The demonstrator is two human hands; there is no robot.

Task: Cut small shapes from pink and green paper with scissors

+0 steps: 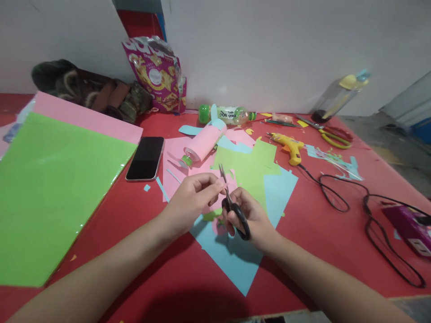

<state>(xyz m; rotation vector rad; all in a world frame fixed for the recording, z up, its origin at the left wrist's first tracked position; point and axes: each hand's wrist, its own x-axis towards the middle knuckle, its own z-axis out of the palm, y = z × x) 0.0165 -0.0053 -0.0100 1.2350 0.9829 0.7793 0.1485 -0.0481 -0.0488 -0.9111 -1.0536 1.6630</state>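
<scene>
Left hand [190, 197] pinches a pink paper scrap [225, 183]; right hand [252, 217] grips black scissors [232, 206] above the desk [303, 233], blades pointing away. Beyond them a pink-wrapped bottle [202, 144] lies sideways.

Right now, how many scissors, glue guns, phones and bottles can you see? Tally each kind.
Scissors: 2, black pair in the right hand, red-handled pair.
Glue gun: 1
Phone: 1
Bottles: 3, pink-wrapped bottle, green-capped bottle, tall clear bottle.
Total: 7
</scene>
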